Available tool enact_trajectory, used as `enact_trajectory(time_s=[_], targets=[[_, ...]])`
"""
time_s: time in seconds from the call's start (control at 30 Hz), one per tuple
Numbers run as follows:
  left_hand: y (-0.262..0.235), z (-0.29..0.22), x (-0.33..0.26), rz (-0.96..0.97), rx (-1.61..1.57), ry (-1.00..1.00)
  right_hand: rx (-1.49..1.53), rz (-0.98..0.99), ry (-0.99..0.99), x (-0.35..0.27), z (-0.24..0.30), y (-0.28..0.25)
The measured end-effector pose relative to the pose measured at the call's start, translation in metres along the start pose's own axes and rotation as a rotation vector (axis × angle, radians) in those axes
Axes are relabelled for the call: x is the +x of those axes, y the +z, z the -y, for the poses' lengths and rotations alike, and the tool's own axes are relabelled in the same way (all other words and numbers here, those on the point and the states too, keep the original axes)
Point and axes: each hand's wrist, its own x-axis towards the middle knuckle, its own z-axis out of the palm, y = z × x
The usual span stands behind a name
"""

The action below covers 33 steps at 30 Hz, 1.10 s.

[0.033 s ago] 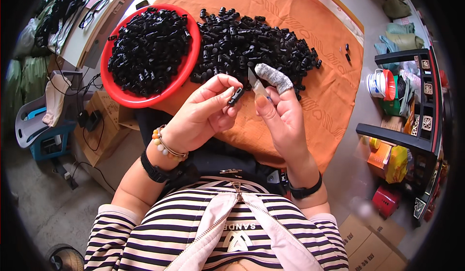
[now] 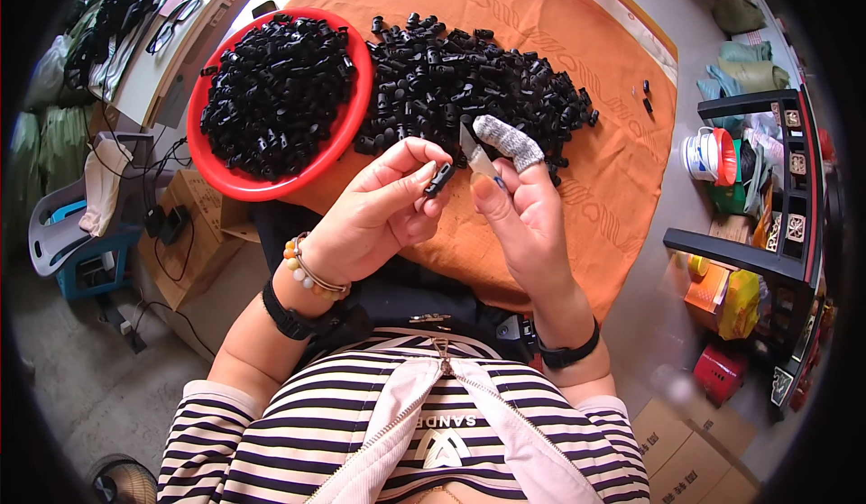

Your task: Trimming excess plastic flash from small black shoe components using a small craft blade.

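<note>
My left hand (image 2: 374,205) is closed in a pinch on a small black plastic part (image 2: 439,179). Between the thumb and fingers of my right hand (image 2: 532,220) is a small knife (image 2: 475,152) with a pointed blade and a pale handle, its tip pointing up and away from me. A grey knitted finger sleeve (image 2: 510,139) covers my right index finger. Blade and part are close together but apart. Just beyond my hands lies a heap of similar black plastic parts (image 2: 460,76) on the orange tablecloth (image 2: 604,202).
A red round basin (image 2: 363,98) full of black parts stands left of the heap. Two or three loose pieces (image 2: 648,105) lie at the right of the cloth. A dark rack (image 2: 744,247) with buckets and bags is on the right, a grey chair (image 2: 54,224) on the left.
The knife in my right hand has shifted very slightly left and away from me. My left hand and the black part look still.
</note>
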Motion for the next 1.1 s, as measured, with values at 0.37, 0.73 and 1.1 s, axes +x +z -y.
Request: enact_trajectory(time_s=[0.37,0.73,1.1], targets=[[-0.002,-0.001,-0.001,-0.036,-0.007,-0.013,0.036,-0.039,-0.016,0.013,-0.003,0.009],[-0.003,-0.003,-0.001,-0.113,-0.051,0.005,-0.123,0.098,0.04,-0.005,0.002,0.007],[0.002,-0.002,-0.003,-0.143,-0.009,0.046,-0.094,0.101,0.005,-0.004,0.004,0.009]])
